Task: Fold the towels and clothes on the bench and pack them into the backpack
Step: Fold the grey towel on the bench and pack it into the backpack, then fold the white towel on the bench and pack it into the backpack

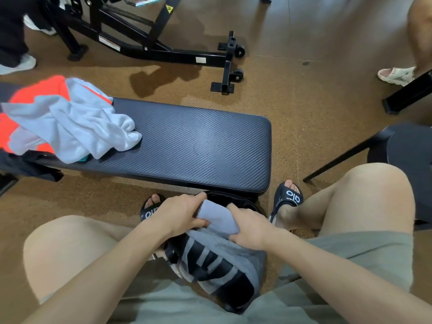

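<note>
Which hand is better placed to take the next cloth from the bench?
Probably the left hand. The pile of clothes lies on the bench at the person's left; the right hand is farther away, on the folded towel.

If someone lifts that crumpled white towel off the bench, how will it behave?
The white towel would probably hang floppy, since it lies in soft folds. It looks light for its bulk. It may drag the orange garment tangled beneath it.
</note>
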Demonstrator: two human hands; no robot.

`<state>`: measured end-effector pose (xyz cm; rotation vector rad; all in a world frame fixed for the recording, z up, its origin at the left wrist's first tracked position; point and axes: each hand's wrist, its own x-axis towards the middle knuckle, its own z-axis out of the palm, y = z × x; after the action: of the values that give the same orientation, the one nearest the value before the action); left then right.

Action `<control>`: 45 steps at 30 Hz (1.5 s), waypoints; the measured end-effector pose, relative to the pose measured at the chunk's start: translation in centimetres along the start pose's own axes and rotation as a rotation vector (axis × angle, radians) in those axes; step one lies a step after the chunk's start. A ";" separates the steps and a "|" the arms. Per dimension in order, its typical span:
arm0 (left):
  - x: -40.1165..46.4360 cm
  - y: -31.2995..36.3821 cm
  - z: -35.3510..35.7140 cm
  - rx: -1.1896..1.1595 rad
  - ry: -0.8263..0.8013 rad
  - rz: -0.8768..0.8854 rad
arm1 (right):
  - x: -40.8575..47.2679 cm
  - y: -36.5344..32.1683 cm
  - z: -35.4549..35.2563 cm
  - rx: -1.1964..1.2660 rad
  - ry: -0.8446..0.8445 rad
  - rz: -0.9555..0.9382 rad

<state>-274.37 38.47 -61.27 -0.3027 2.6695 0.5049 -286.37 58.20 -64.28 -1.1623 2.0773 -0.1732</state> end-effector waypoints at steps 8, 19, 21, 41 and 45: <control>-0.7 0.7 0.7 0.074 -0.018 -0.069 | 3.6 -1.8 2.2 -0.446 -0.089 0.086; 0.5 -1.0 -1.0 -0.096 0.072 -0.067 | 6.1 -3.5 2.9 -0.379 -0.189 0.031; 0.7 -2.4 -2.2 -0.121 0.069 -0.097 | 5.3 -3.1 0.7 -0.323 -0.087 -0.060; 0.9 -17.4 -9.4 -0.723 0.792 -0.750 | 18.1 -16.9 -12.7 0.260 0.225 -0.231; 1.9 -18.3 -9.5 -0.876 0.813 -0.761 | 21.6 -19.7 -11.2 0.182 0.179 -0.247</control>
<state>-274.24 17.88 -59.49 -2.0196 2.4682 1.4679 -287.17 27.31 -59.05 -1.3267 2.0137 -0.5903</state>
